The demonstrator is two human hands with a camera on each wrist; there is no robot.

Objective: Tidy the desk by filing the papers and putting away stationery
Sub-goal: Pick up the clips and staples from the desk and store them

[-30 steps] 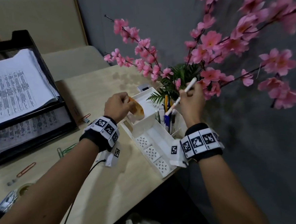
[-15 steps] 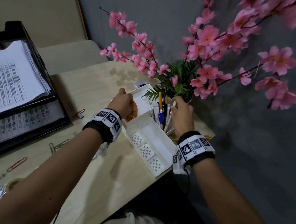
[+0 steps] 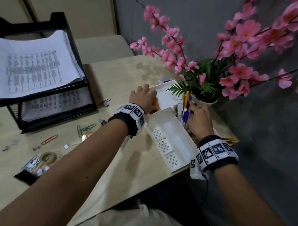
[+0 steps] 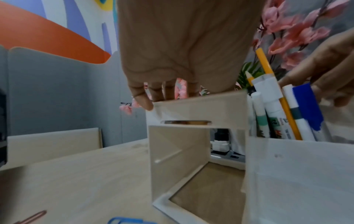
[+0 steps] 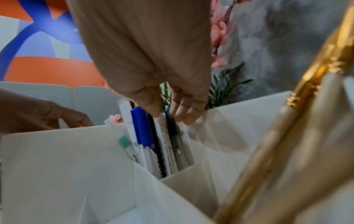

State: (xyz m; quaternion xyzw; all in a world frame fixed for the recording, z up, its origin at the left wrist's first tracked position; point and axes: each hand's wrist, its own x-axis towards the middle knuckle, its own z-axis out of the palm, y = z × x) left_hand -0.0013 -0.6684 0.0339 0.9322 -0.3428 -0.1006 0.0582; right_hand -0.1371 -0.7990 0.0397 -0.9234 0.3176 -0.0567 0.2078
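Note:
A white desk organizer (image 3: 173,141) stands at the desk's right edge. Its pen compartment holds several pens (image 3: 185,108), white, blue and yellow. My right hand (image 3: 196,114) reaches down over them, and in the right wrist view its fingertips (image 5: 186,118) touch the tops of the pens (image 5: 143,128) with the fingers fairly straight. My left hand (image 3: 141,96) lies over the organizer's back compartment. In the left wrist view its fingertips (image 4: 145,103) rest on the rim of the organizer (image 4: 178,159), above an amber tape roll (image 4: 185,122) that sits in the slot.
A black two-tier paper tray (image 3: 83,92) with printed sheets stands at the back left. Paper clips (image 3: 85,128), another tape roll (image 3: 48,157) and small metal bits lie on the desk's left part. A vase of pink flowers (image 3: 209,98) stands right behind the organizer. A gold-coloured object (image 5: 287,136) lies beside it.
The right hand lowered the white pen into the pen compartment and let go of it. The left hand brought the amber tape roll down into the organizer's back slot.

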